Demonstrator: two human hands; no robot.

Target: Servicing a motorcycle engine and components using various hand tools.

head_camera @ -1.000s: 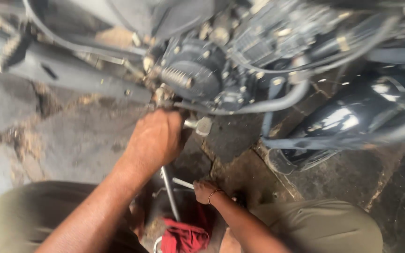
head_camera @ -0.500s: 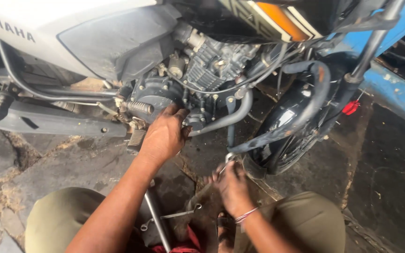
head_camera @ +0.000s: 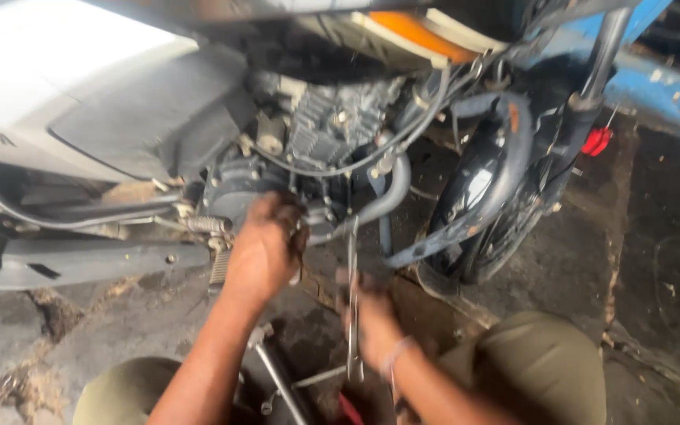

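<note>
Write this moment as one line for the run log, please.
left hand: on engine case | right hand: holds wrench upright | motorcycle front wheel: at right

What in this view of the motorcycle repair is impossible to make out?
All from the head view:
- What the left hand touches on the engine: its own fingers cover the spot.
- How the right hand grips the long wrench: motion blur smears both.
- The front wheel: partly hidden behind the mudguard.
- The red cloth: cut off by the bottom edge.
- The rear of the motorcycle: cut off at the left edge.
</note>
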